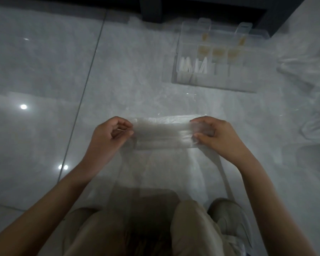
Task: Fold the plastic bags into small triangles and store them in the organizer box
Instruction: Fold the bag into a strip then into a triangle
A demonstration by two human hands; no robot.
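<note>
A clear plastic bag [161,133] is stretched between my hands above the grey tiled floor, its top edge folded over into a flat band, the rest hanging down toward my knees. My left hand [111,133] pinches the band's left end between thumb and fingers. My right hand [212,133] pinches the right end the same way. The transparent organizer box [212,78] lies open on the floor beyond my right hand. Several white folded triangles [192,66] stand in its left compartment, and yellowish items fill compartments behind them.
A heap of loose clear plastic bags [310,85] lies on the floor at the right. Dark furniture [201,10] runs along the far edge behind the box. My bent knees and a beige shoe [231,222] are at the bottom.
</note>
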